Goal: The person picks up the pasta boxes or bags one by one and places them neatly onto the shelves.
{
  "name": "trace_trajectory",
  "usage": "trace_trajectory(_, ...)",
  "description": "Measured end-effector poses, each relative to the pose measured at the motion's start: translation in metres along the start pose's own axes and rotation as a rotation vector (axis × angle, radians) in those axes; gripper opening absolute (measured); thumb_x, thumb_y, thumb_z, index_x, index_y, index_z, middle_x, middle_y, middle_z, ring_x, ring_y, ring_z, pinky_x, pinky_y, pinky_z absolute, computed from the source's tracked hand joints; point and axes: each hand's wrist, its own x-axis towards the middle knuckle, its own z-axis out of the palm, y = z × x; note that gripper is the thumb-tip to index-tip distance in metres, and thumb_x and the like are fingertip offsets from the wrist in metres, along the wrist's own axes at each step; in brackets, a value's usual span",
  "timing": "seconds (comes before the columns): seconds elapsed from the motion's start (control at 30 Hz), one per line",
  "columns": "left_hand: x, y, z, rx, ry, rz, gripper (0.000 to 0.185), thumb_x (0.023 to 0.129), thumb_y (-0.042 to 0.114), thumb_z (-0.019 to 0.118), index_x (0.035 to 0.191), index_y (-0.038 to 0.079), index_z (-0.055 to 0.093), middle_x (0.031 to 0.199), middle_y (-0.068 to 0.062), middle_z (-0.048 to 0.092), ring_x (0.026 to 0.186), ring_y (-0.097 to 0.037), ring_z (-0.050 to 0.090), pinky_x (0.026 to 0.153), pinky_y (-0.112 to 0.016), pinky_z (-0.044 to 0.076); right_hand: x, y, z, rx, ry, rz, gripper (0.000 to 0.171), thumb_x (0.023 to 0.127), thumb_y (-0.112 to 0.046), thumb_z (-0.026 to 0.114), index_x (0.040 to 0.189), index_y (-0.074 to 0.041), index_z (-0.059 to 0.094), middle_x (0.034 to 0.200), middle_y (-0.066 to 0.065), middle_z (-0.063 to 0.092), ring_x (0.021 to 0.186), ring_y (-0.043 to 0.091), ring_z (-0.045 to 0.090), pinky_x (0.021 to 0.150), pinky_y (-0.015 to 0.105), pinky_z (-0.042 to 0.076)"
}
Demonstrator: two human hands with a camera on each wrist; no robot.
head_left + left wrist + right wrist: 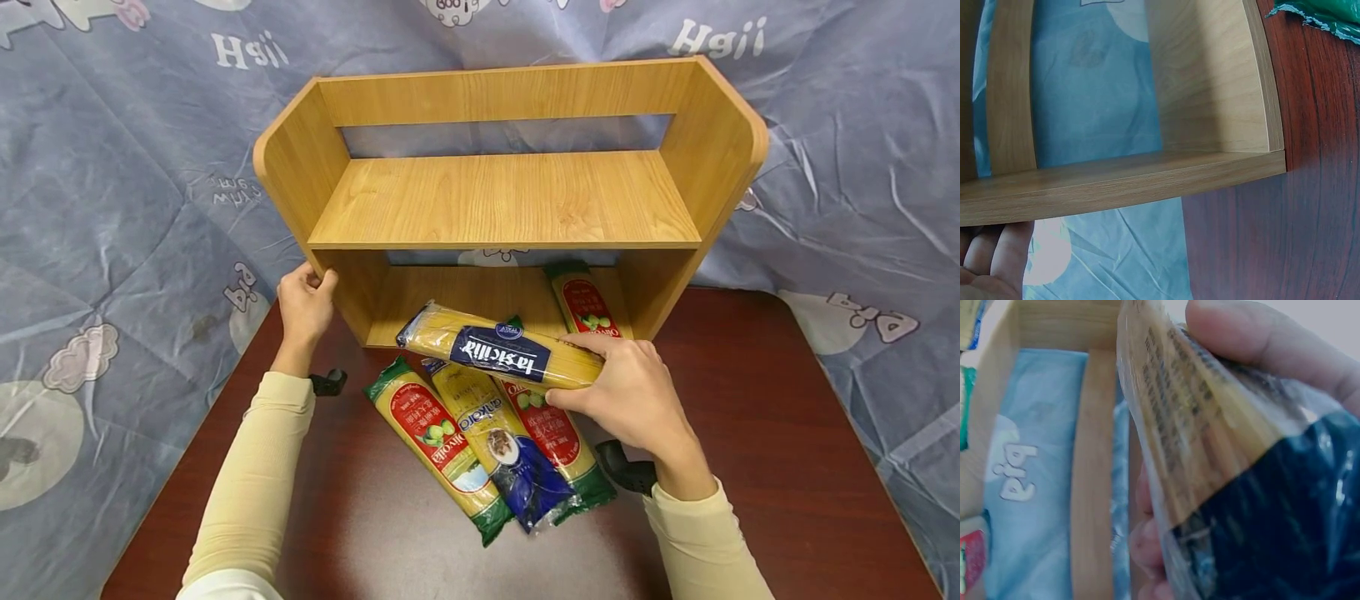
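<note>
My right hand (637, 396) grips one end of a pack of La Sicilia spaghetti (435, 333) with a dark blue label. The pack is held up in front of the lower compartment of a wooden shelf (502, 200); in the right wrist view, thumb and fingers clasp its clear wrapper (1210, 437). At the shelf's left side, my left hand (305, 308) holds the edge of the side panel, its fingers partly hidden behind the board. Below the raised pack lie a red-labelled Olivoila spaghetti pack (431, 433), a blue-and-yellow Ankara pasta pack (517, 467) and another Olivoila pack (558, 433), partly covered.
Inside the lower compartment, toward the right, leans one more red-labelled pasta pack (581, 296). The shelf stands at the back of a dark red-brown table (787, 467). A patterned blue cloth (847, 167) hangs behind and beside it.
</note>
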Motion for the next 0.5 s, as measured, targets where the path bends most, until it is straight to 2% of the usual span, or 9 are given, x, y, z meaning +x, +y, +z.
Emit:
trace_trajectory(0.17,0.000,0.000,0.000,-0.004,0.000,0.002,0.017,0.092,0.010,0.063,0.092,-0.002,0.075,0.066,-0.013,0.064,0.055,-0.005,0.051,0.046,-0.021,0.034,-0.010,-0.002,-0.016,-0.035,0.081,0.023,0.065,0.068,-0.034,0.093,0.125,-0.012,0.072,0.094,0.009,0.072,0.074,0.023,0.058,0.060,0.036,0.045)
trace_trajectory(0.37,0.000,-0.002,0.001,-0.006,0.005,0.003,0.017,0.092,0.010,0.063,0.091,-0.002,0.075,0.062,-0.007,0.061,0.053,-0.005,0.049,0.045,-0.021,0.032,-0.021,-0.004,-0.034,-0.057,0.172,0.079,0.066,0.069,-0.037,0.093,0.125,-0.010,0.072,0.092,0.010,0.072,0.074,0.024,0.058,0.061,0.037,0.044)
trace_trajectory(0.5,-0.001,-0.003,0.002,-0.007,0.006,0.002,0.017,0.092,0.010,0.063,0.092,-0.002,0.075,0.065,-0.012,0.064,0.055,-0.005,0.051,0.046,-0.020,0.034,-0.029,-0.007,-0.046,-0.066,0.217,0.112,0.064,0.069,-0.040,0.093,0.124,-0.013,0.072,0.093,0.009,0.072,0.076,0.025,0.059,0.061,0.037,0.045)
